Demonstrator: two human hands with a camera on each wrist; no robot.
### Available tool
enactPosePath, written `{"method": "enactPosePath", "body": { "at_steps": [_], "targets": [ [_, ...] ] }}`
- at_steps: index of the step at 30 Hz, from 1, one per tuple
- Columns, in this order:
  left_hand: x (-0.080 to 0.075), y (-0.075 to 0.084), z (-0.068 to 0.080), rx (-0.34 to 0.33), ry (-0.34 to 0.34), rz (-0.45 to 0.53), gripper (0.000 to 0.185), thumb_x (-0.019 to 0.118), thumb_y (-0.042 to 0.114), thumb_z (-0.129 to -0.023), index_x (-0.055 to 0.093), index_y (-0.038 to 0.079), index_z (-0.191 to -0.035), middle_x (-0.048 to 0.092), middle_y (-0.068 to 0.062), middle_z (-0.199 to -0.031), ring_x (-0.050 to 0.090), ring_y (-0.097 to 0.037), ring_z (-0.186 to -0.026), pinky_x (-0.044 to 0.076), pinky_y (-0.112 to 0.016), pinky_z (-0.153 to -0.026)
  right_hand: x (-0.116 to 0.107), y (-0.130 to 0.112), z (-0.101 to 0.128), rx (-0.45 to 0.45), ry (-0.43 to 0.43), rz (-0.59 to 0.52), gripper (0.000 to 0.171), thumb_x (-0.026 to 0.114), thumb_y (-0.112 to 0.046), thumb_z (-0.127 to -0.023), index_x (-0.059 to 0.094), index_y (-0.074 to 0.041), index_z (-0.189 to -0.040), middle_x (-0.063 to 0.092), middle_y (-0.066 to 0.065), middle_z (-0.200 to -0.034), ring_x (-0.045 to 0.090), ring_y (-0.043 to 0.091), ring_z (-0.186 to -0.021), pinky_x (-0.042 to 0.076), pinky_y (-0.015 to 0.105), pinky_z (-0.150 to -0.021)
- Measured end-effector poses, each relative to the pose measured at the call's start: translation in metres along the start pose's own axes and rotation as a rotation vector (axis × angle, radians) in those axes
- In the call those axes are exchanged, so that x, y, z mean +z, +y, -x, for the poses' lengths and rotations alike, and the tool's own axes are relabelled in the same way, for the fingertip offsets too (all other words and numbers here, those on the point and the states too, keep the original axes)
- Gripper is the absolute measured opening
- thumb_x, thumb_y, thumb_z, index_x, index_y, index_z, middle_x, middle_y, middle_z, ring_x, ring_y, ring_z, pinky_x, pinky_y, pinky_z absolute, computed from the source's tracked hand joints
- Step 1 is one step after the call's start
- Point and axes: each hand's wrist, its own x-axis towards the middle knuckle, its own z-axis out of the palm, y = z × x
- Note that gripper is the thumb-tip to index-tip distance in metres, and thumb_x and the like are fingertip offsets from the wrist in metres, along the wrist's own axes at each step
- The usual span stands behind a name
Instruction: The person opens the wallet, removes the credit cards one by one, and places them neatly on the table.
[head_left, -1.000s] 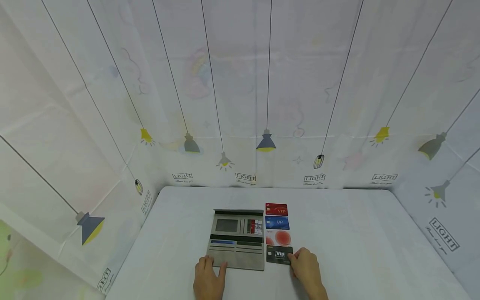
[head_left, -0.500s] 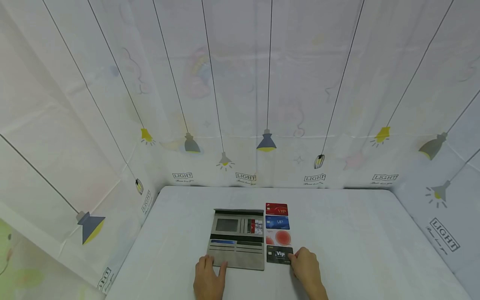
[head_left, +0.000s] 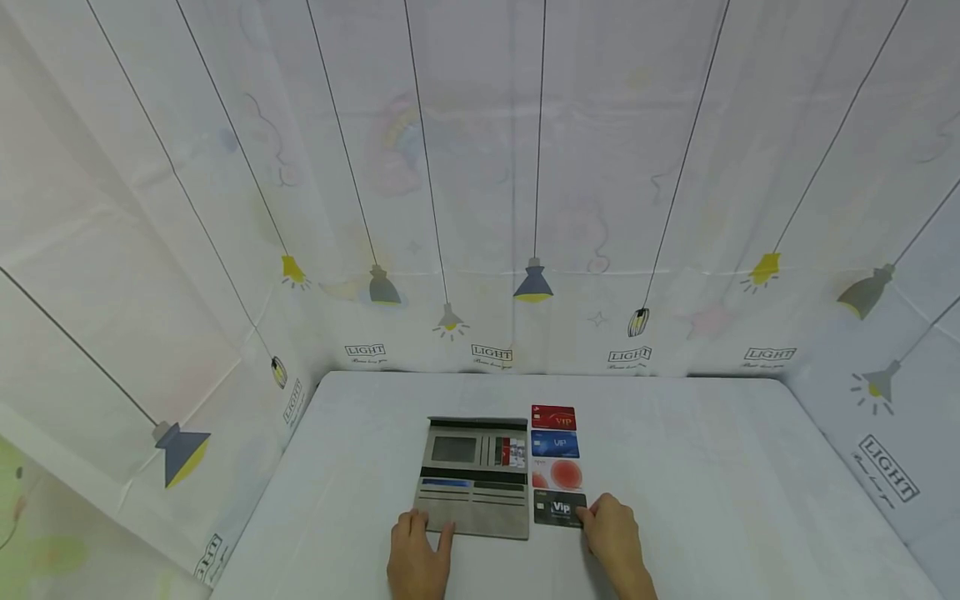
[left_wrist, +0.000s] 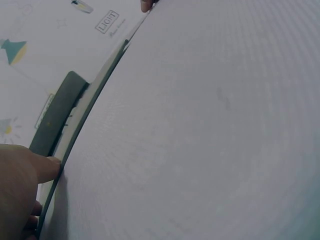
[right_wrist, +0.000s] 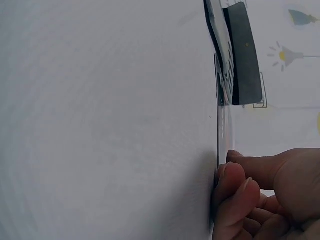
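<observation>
Left hand (head_left: pixel 416 557) lies flat; right hand (head_left: pixel 611 533) pinches with curled fingers.

We see a matt grey wallet (head_left: pixel 472 479), like soft leather. The cards (head_left: pixel 556 459) look glossy plastic, on a smooth white table cover (head_left: pixel 712 483).

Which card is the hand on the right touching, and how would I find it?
Find the open grey wallet on the white table. Just to its right runs a column of four cards. The right hand pinches the black card, the one nearest the person; it alone is dark, with white "Vip" lettering, unlike the red, blue and pale cards beyond it.
</observation>
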Motion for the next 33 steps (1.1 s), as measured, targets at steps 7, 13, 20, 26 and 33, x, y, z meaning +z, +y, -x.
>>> {"method": "enactPosePath", "body": {
  "at_steps": [7, 13, 20, 26, 33],
  "targets": [
    [-0.001, 0.0, -0.001, -0.01, -0.026, -0.01, 0.049, 0.083, 0.042, -0.079, 0.069, 0.003, -0.105, 0.064, -0.011, -0.112, 0.063, -0.03, -0.106, 0.059, -0.044, -0.082, -0.001, -0.004, -0.002, -0.014, 0.016, 0.013, 0.024, 0.063, -0.016, -0.096, 0.059, 0.002, -0.081, 0.059, 0.005, -0.061, 0.053, 0.016, -0.054, 0.041, 0.026, -0.047],
    [-0.001, 0.001, -0.001, -0.011, -0.015, -0.006, 0.049, 0.083, 0.042, -0.079, 0.07, 0.003, -0.105, 0.064, -0.01, -0.111, 0.063, -0.029, -0.107, 0.06, -0.043, -0.082, -0.003, -0.021, -0.005, -0.057, 0.052, 0.011, 0.023, 0.063, -0.016, -0.095, 0.057, 0.0, -0.081, 0.056, 0.005, -0.065, 0.05, 0.017, -0.059, 0.039, 0.026, -0.049],
    [-0.002, 0.002, 0.0, -0.018, -0.022, -0.002, 0.048, 0.083, 0.041, -0.079, 0.069, 0.004, -0.105, 0.063, -0.009, -0.111, 0.063, -0.028, -0.106, 0.059, -0.043, -0.082, 0.009, -0.056, -0.007, -0.174, 0.047, -0.08, 0.021, 0.068, -0.019, -0.094, 0.058, -0.004, -0.084, 0.053, 0.003, -0.068, 0.049, 0.013, -0.06, 0.039, 0.023, -0.049],
    [-0.005, 0.002, -0.001, -0.02, -0.038, -0.011, 0.047, 0.084, 0.039, -0.079, 0.069, 0.003, -0.105, 0.063, -0.01, -0.11, 0.062, -0.028, -0.104, 0.059, -0.042, -0.081, 0.026, -0.078, -0.008, -0.328, 0.058, -0.135, 0.015, 0.073, -0.013, -0.089, 0.062, -0.004, -0.086, 0.058, 0.002, -0.074, 0.05, 0.011, -0.064, 0.041, 0.02, -0.051],
    [-0.005, 0.002, 0.0, -0.013, -0.03, -0.002, 0.047, 0.083, 0.039, -0.08, 0.069, 0.003, -0.107, 0.063, -0.009, -0.11, 0.062, -0.027, -0.104, 0.059, -0.043, -0.082, 0.046, -0.098, -0.008, -0.441, 0.026, -0.156, 0.015, 0.074, -0.011, -0.088, 0.063, -0.004, -0.094, 0.059, 0.003, -0.082, 0.051, 0.012, -0.073, 0.048, 0.022, -0.061]
  ]
}}
